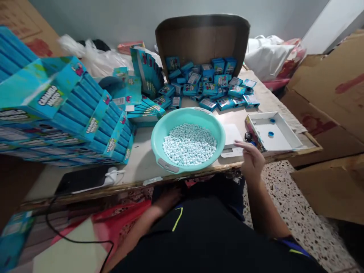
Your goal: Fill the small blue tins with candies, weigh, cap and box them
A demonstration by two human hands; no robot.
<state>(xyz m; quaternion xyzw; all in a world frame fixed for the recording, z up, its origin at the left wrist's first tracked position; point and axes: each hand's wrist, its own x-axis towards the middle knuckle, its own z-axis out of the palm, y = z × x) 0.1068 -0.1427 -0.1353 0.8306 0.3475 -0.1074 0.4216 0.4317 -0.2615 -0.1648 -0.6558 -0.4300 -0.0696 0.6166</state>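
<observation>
Head view shows big blue cartons (51,96) that look full, but lots of white bits (190,146) seem left in the green bowl (158,134), with small boxes (210,89) heaped behind. The right hand (252,161) sticks one finger out at the scale (231,135), the rest curled. The left hand (173,195) is low; I can't tell its fingers. Bare table (142,151) shows left of the bowl, near the front edge.

By the near left corner of the tabletop (142,146) lies a black device (81,180), a white plug (112,176) beside it, a black cord (85,241) hanging below. Near the right edge, a white tray (283,137) holds two blue caps (271,134). Cardboard boxes (327,91) stand beyond that edge.
</observation>
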